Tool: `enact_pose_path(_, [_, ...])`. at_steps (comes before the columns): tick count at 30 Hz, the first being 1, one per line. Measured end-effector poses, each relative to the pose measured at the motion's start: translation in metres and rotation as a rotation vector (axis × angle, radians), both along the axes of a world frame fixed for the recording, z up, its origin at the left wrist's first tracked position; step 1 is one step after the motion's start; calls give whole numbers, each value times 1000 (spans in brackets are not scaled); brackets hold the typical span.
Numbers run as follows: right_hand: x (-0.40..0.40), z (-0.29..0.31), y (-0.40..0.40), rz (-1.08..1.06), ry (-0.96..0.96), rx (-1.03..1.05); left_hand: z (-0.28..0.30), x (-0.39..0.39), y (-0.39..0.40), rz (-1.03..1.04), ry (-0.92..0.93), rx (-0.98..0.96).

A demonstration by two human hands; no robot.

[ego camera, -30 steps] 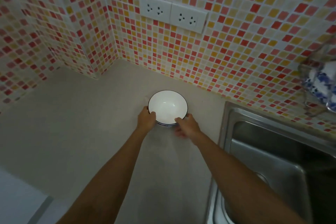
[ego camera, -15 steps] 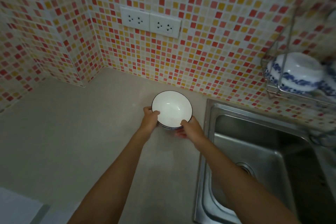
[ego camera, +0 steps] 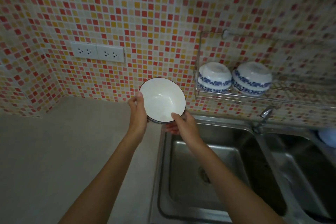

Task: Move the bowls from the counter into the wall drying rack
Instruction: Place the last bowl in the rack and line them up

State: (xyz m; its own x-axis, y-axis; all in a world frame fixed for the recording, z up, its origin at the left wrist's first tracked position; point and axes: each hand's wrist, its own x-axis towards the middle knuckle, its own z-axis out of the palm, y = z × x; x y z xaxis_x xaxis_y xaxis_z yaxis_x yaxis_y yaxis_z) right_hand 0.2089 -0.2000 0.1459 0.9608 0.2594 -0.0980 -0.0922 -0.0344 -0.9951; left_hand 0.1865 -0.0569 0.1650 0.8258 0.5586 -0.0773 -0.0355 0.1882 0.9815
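Both hands clamp the bowl [ego camera: 162, 99], left hand [ego camera: 137, 112] on its left rim, right hand [ego camera: 181, 123] under its near-right edge, lifted off the surface [ego camera: 63, 151], and the rack [ego camera: 236, 94] sits up to the right, nearer the right hand.

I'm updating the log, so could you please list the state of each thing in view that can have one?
White bowl: upright, empty, held off the counter by both hands.
Left hand: gripping the bowl's left rim.
Right hand: gripping the bowl's near-right rim.
Two blue-patterned bowls: upside down, side by side in the rack.
Tap: no water seen running.
Sink: empty.
Sockets: nothing plugged in.
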Motion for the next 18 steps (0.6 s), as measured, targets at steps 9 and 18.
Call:
enact_pose_path(9, [42, 53, -118, -265, -535, -281, 57, 24, -68, 23, -184, 47])
enact_pose_path(18, [131, 24, -218, -299, -788, -877, 109, 83, -127, -40, -249, 348])
